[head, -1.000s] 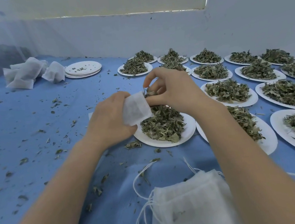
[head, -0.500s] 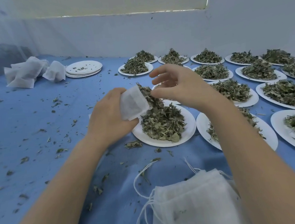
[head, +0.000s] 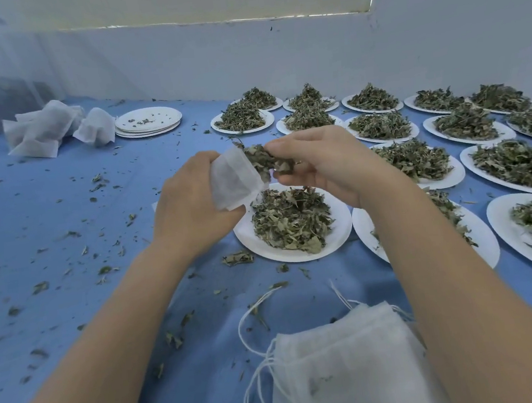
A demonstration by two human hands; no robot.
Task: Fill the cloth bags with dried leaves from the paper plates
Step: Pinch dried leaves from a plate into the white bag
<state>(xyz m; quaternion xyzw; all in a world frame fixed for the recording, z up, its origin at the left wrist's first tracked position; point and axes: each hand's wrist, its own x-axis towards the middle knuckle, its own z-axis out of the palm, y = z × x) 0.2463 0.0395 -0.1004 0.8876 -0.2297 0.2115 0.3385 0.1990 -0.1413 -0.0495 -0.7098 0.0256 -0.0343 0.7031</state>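
The left hand (head: 192, 203) is raised above the table, fingers curled around a small white cloth bag (head: 234, 183) whose mouth faces right. The right hand (head: 323, 165) meets it at that mouth — thumb and fingers pinching a clump of dried leaves (head: 267, 163) that sits partly inside the bag. Both forearms reach forward from the bottom corners. Directly beneath the hands lies a paper plate (head: 340, 229) heaped with leaves. More filled plates (head: 454, 176) spread to the right and back. Near the bottom edge lies a pile of empty bags (head: 344, 374) with loose drawstrings — on the blue table (head: 45, 226), strewn with leaf crumbs. Far left, filled bags (head: 41, 132) sit beside a stack of emptied plates (head: 148, 123).
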